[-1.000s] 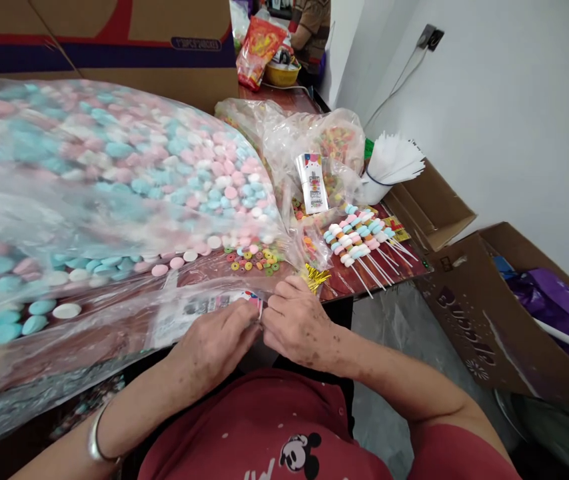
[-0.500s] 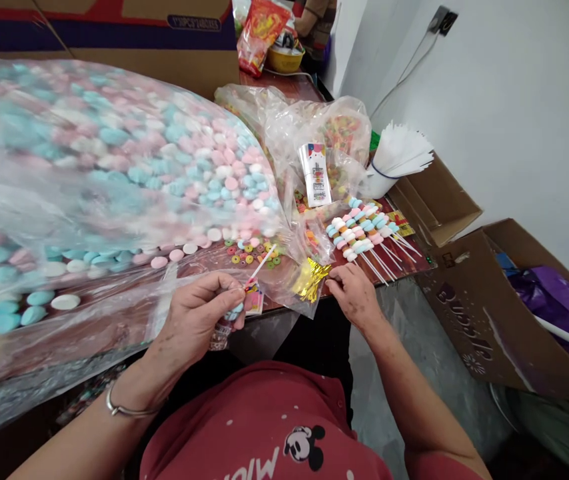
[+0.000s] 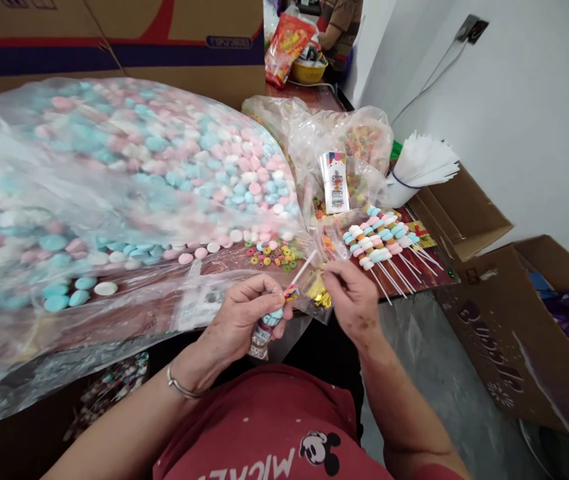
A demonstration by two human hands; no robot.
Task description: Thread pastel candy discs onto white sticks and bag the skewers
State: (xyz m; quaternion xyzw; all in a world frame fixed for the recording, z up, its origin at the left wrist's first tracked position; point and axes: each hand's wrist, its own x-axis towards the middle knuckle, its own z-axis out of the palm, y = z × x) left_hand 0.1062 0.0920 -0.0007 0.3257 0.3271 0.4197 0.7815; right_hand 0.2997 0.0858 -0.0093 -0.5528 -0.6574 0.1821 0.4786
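My left hand (image 3: pixel 247 312) is closed around the gathered neck of a wrapped marshmallow candy stick (image 3: pixel 260 337). Its pale blue and printed clear wrapper hangs below my fingers, and the white stick (image 3: pixel 305 268) juts up to the right. Just beyond the stick, my right hand (image 3: pixel 354 303) has its fingers bent and pinched together; whatever they may hold is hidden. Close to those fingertips lie gold twist ties (image 3: pixel 320 295) on a clear bag. Finished-looking marshmallow skewers (image 3: pixel 379 240) lie in a row to the right, their sticks over the table edge.
A large clear bag of pastel marshmallows (image 3: pixel 164 153) covers the left. Ring candies (image 3: pixel 274 255) lie loose mid-table. Behind are printed wrappers (image 3: pixel 335 183) and a cup of white sticks (image 3: pixel 399 190). Cardboard boxes (image 3: pixel 504 333) stand right. Another person (image 3: pixel 340 30) is at the back.
My left hand has moved right with the wrapped candy stick. My right hand has come left from beside the gold ties, so the hands are closer. The camera view has shifted left.
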